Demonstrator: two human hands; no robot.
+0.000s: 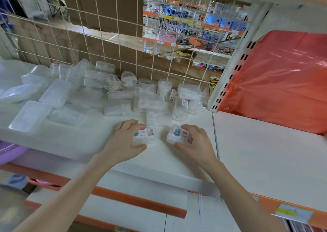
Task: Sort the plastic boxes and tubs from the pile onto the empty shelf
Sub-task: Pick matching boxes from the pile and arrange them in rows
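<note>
White shop shelf (99, 136), backed by a wire grid (116, 37), carries a pile of clear plastic boxes and round tubs (99, 90) heaped against the grid from the left end to the upright post on the right. At the front of the shelf, just clear of the pile, a person's left hand (123, 139) grips a small labelled box (146, 134), thumb on its near side and fingers curled over the far edge. Just beside it, the right hand (196, 143) holds a second labelled box (177, 134) the same way. Both boxes rest on or just above the shelf; which cannot be told. A red plastic sheet (283, 81) sits at the back of the neighbouring shelf (265, 161) to the right. A purple basin (10, 152) shows at the lower left.
</note>
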